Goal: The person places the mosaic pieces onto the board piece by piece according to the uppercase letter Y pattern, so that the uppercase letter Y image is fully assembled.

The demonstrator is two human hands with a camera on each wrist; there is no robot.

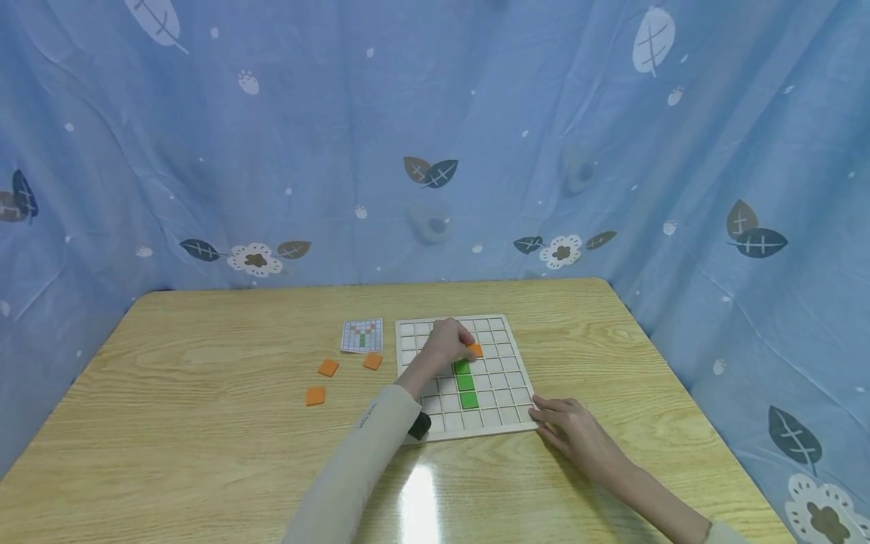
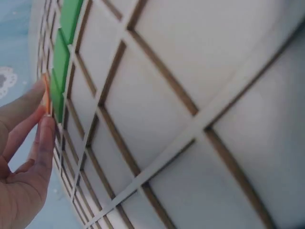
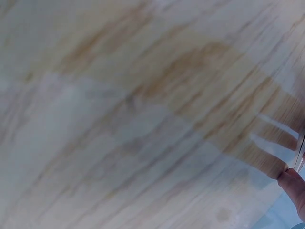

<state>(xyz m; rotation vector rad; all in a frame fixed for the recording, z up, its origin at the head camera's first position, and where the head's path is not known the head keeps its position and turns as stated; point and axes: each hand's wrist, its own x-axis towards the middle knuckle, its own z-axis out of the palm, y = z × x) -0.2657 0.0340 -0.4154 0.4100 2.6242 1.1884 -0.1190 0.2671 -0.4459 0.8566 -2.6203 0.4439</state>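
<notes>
A pale square grid board (image 1: 501, 400) lies on the table, with three green tiles (image 1: 466, 383) in a column near its middle. Just beyond the far green tile, my left hand (image 1: 445, 344) pinches an orange tile (image 1: 478, 350) over the board. The left wrist view shows this orange tile (image 2: 46, 93) edge-on between fingertips and thumb, beside the green tiles (image 2: 61, 57). Whether it touches the board I cannot tell. My right hand (image 1: 578, 434) touches the board's right edge near the front corner, its fingers extended. Only its thumb (image 3: 293, 186) and some fingertips show in the right wrist view.
Left of the board, three loose orange tiles (image 1: 316, 396) lie on the wooden table (image 1: 204, 423). Behind them is a small printed pattern card (image 1: 362, 335) with a coloured Y shape on a grid. A blue patterned curtain (image 1: 326, 151) hangs behind and beside the table.
</notes>
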